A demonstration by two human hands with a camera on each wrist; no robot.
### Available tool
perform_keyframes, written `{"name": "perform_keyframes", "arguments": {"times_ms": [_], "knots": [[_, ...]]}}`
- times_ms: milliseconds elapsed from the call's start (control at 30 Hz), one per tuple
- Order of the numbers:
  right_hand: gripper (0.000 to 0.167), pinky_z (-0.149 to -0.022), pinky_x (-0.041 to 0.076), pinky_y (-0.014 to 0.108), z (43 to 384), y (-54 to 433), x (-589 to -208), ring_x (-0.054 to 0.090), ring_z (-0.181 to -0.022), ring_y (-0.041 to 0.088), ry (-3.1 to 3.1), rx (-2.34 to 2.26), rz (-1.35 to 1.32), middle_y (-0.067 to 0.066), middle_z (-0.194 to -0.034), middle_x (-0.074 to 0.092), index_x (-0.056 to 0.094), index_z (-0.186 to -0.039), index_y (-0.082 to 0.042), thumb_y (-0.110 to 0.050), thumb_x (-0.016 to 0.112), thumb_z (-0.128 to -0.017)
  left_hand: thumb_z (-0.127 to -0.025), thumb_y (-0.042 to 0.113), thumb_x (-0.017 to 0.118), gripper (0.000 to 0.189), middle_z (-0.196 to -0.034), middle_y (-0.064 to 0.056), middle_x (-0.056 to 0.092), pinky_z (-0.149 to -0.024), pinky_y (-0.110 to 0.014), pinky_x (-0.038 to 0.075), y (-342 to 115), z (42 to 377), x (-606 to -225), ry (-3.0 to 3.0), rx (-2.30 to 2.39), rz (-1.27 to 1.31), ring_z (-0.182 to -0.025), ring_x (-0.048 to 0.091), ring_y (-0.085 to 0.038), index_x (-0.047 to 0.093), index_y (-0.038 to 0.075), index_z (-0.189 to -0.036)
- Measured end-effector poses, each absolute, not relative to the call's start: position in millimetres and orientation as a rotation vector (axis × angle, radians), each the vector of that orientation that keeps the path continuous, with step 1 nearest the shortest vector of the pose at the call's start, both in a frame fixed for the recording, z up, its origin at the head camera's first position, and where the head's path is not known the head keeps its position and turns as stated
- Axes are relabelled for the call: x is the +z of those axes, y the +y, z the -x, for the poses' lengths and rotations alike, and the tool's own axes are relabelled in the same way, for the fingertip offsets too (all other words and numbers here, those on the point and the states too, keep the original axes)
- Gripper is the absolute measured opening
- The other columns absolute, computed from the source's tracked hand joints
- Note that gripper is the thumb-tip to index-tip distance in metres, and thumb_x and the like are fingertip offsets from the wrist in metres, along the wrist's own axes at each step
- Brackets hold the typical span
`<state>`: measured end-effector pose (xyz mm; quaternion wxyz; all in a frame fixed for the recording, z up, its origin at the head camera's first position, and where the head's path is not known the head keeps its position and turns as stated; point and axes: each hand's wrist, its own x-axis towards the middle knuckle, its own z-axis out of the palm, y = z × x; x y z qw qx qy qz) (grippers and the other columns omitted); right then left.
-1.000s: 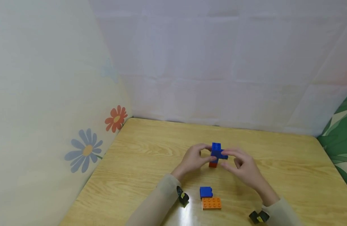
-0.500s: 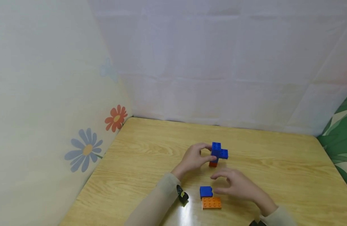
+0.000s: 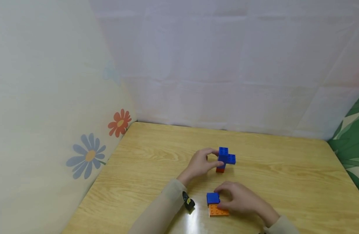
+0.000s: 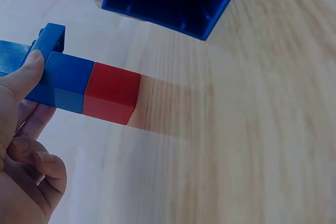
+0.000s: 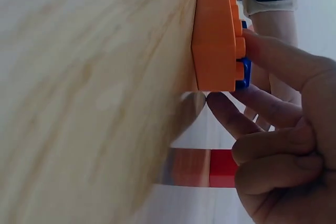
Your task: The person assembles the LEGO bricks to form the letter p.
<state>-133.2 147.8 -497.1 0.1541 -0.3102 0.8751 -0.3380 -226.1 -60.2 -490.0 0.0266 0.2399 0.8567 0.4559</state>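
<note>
My left hand (image 3: 199,164) pinches the upper blue part of a small toy-brick tower (image 3: 223,156) between thumb and fingers. The tower has a red brick (image 4: 113,93) at its foot, blue bricks above, and a blue brick (image 3: 231,159) jutting out to the right. A loose blue brick (image 3: 213,198) lies on its side, studs to the right, its hollow underside facing the left wrist view. Right behind it sits an orange brick (image 3: 216,212), studs up, on its near side. My right hand (image 3: 241,198) reaches around the loose blue brick, thumb and forefinger parted at its right corners, thumb overlapping the orange brick.
A wooden table (image 3: 156,149) carries everything. A pale cloth wall (image 3: 197,81) closes off the back, and a wall with printed flowers (image 3: 90,155) stands on the left. A dark strap (image 3: 188,202) sits on the left wrist.
My right hand has left the tower's jutting brick and come down toward the near side, to the loose blue brick. My left hand stays on the tower.
</note>
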Motion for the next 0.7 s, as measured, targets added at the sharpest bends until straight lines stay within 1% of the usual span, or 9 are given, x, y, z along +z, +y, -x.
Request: {"name": "perform_keyframes", "arguments": {"times_ms": [233,400,500,700], "knots": [[0.042,-0.103,0.048,0.05,136,145,-499,0.062,-0.117,0.015,2.498,-0.972,0.867,-0.014,-0.12,0.069,0.073,-0.122,-0.017,-0.045,0.079,-0.091,-0.093,0.039,0.08,0.041,-0.12,0.006,0.072,-0.087,-0.032,0.053,-60,227,-492,2.644,1.421,-0.755,-0.113,0.065,-0.015,0.073,0.015,-0.126],[0.038,-0.101,0.049,0.052,135,148,-497,0.062,-0.114,0.015,2.501,-1.017,0.849,-0.014,-0.117,0.069,0.072,-0.121,-0.019,-0.041,0.079,-0.091,-0.093,0.038,0.08,0.04,-0.12,0.007,0.072,-0.087,-0.031,0.052,-59,227,-493,2.644,1.422,-0.762,-0.113,0.064,-0.013,0.073,0.016,-0.126],[0.039,-0.102,0.048,0.055,134,150,-495,0.063,-0.117,0.018,2.496,-1.049,0.808,-0.012,-0.118,0.069,0.072,-0.122,-0.019,-0.042,0.079,-0.092,-0.093,0.038,0.08,0.04,-0.12,0.008,0.072,-0.087,-0.032,0.052,-59,227,-493,2.646,1.419,-0.761,-0.113,0.064,-0.014,0.073,0.015,-0.125],[0.039,-0.101,0.047,0.062,134,156,-491,0.063,-0.121,0.028,2.493,-1.108,0.756,-0.005,-0.124,0.07,0.07,-0.126,-0.019,-0.041,0.077,-0.095,-0.093,0.039,0.08,0.042,-0.121,0.008,0.071,-0.091,-0.034,0.053,-60,227,-493,2.642,1.42,-0.746,-0.118,0.063,-0.016,0.073,0.015,-0.126]]}}
